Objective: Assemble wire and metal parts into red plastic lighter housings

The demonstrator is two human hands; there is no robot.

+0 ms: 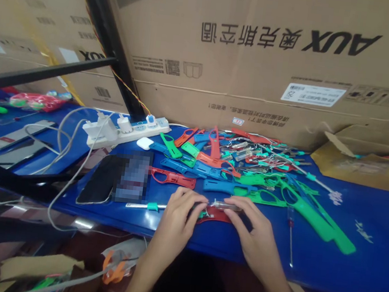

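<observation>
My right hand (254, 221) holds a small clear fuel tank (223, 205) between thumb and fingers, with a whitish fitting at its left end. Close to that fitting, the thumb and fingertips of my left hand (182, 210) are pinched together; whatever they grip is too small to make out. Below the tank lies a red lighter shell half (216, 214), partly covered by my fingers. A metal lighter tube (141, 206) with a green collar sticks out to the left of my left hand, its inner end hidden behind that hand.
Blue, green, red and orange lighter shells (209, 170) are heaped behind my hands, beside wired lighter parts (246, 154). A screwdriver (290, 234) and small white pieces (363, 232) lie right. Phones (97, 179) and a power strip (140, 130) are left; large cartons (243, 90) stand behind.
</observation>
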